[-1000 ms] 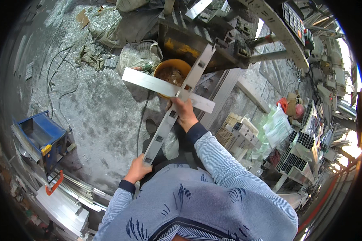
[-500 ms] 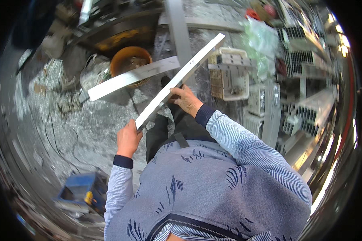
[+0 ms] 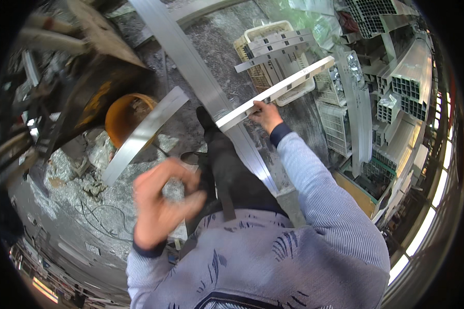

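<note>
My right hand (image 3: pixel 267 116) grips a pale metal profile (image 3: pixel 294 81) near its closer end. The profile is long and straight, with dark square cutouts along its side, and slants up to the right with its far end over a cream plastic crate (image 3: pixel 250 72). Several similar notched profiles (image 3: pixel 280 42) lie across that crate. My left hand (image 3: pixel 157 198) is off the profile, blurred, thumb and fingers curved apart with nothing between them. A flat silver metal piece (image 3: pixel 145 135) rests beside and partly over an orange bucket (image 3: pixel 119 116) to the left.
A long metal beam (image 3: pixel 183 62) runs diagonally past my legs. White crates (image 3: pixel 336 126) and stacked square tubes (image 3: pixel 410 85) stand on the right. Green plastic wrap (image 3: pixel 314 20) lies at the far side, and a cable (image 3: pixel 100 221) on the floor at left.
My left hand has let go of the profile and drawn back. My right hand has carried the profile rightward towards the crate. The view has turned to the right.
</note>
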Demonstrator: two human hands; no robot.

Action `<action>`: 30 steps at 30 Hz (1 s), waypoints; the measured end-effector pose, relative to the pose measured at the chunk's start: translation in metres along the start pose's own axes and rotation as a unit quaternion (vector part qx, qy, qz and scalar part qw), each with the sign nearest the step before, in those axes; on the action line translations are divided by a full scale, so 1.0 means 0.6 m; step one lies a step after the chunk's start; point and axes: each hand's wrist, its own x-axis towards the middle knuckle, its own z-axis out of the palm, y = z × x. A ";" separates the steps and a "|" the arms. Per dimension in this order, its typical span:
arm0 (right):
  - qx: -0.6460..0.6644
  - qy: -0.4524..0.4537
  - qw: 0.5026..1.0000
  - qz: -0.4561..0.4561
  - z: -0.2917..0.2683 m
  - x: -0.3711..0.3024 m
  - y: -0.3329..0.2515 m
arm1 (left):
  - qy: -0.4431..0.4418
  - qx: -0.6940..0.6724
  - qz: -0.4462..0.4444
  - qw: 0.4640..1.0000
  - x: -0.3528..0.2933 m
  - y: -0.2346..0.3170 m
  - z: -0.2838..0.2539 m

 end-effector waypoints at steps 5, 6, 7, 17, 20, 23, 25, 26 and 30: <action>-0.332 0.098 0.937 -0.044 -0.136 0.245 -0.082 | 0.011 -0.280 0.292 0.915 0.104 0.082 -0.054; -0.348 0.071 0.934 -0.043 -0.148 0.275 -0.095 | 0.006 -0.339 0.335 0.879 0.125 0.075 -0.052; -0.320 0.051 0.945 -0.046 -0.156 0.296 -0.108 | 0.039 -0.313 0.308 0.898 0.141 0.062 -0.043; -0.104 0.165 0.981 0.002 -0.150 0.433 -0.171 | 0.102 -0.157 0.113 0.976 0.224 -0.103 0.021; -0.123 0.158 0.979 -0.025 -0.163 0.467 -0.162 | 0.024 -0.207 0.024 0.978 0.255 -0.116 0.032; -0.160 0.159 0.973 -0.044 -0.177 0.487 -0.157 | 0.123 -0.193 0.223 0.948 0.264 -0.145 0.052; -0.175 0.160 0.970 -0.047 -0.181 0.501 -0.160 | 0.226 -0.240 0.239 0.914 0.257 -0.158 0.062; -0.178 0.168 0.969 -0.040 -0.185 0.506 -0.160 | 0.236 -0.216 0.216 0.922 0.254 -0.158 0.059; -0.154 0.182 0.971 -0.032 -0.194 0.526 -0.160 | 0.183 -0.071 0.117 0.973 0.249 -0.153 0.041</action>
